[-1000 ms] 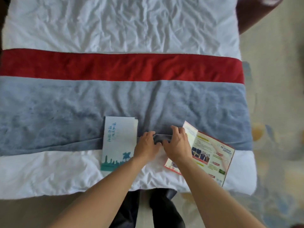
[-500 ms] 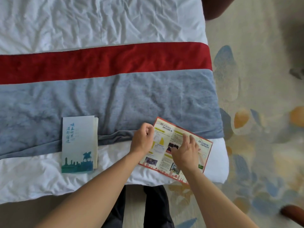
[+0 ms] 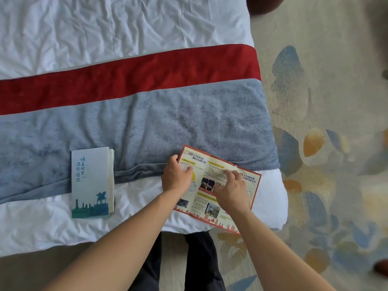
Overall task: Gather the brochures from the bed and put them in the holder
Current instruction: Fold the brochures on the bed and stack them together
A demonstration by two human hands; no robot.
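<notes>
Since the red-bordered brochure (image 3: 218,185) is thin, floppy paper lying open at the bed's (image 3: 126,24) near right corner, pinch a folded edge. Left hand (image 3: 176,177) grips its left edge; right hand (image 3: 230,191) presses flat, grasping nothing. Blue brochure (image 3: 91,181) waits left.

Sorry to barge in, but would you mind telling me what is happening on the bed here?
A person is leaning over the foot of the bed with both hands on an open red-bordered brochure. The left hand is at its left edge and the right hand lies flat on the middle. It is not lifted yet. A second, pale blue brochure lies untouched to the left. No holder is in view.
</notes>
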